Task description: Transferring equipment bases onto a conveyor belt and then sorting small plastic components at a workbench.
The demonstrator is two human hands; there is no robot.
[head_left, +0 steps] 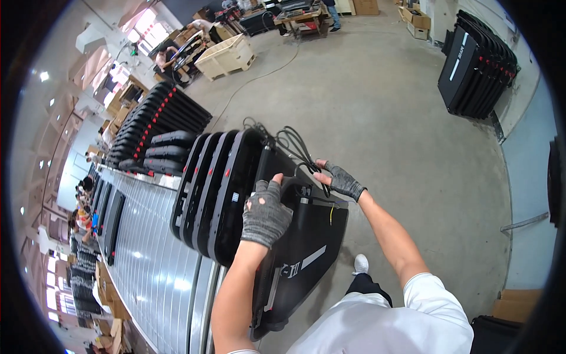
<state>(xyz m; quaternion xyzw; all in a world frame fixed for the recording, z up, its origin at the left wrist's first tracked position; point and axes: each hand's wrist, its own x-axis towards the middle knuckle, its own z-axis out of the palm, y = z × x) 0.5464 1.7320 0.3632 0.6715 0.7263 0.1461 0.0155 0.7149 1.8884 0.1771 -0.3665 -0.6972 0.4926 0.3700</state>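
Observation:
A large flat black machine, like a folded treadmill [318, 245], stands tilted on its edge beside the metal conveyor, a white stripe on its face. My left hand [266, 218], in a grey fingerless glove, grips its upper edge, with the fingertips curling over and partly hidden. Black cable loops [293, 144] hang at the machine's far top corner. My right hand [344, 180], gloved alike, pinches these loops between thumb and fingers. A thin yellow-green wire [331, 215] dangles below. Several similar black units [221, 194] with red tabs stand upright in a row left of my left hand.
The silver slatted conveyor [150, 253] runs along my left. More black units [153, 121] are stacked past its far end. Another row of them [477, 68] leans at the far right wall. A wooden crate [227, 57] and people at benches are farther off.

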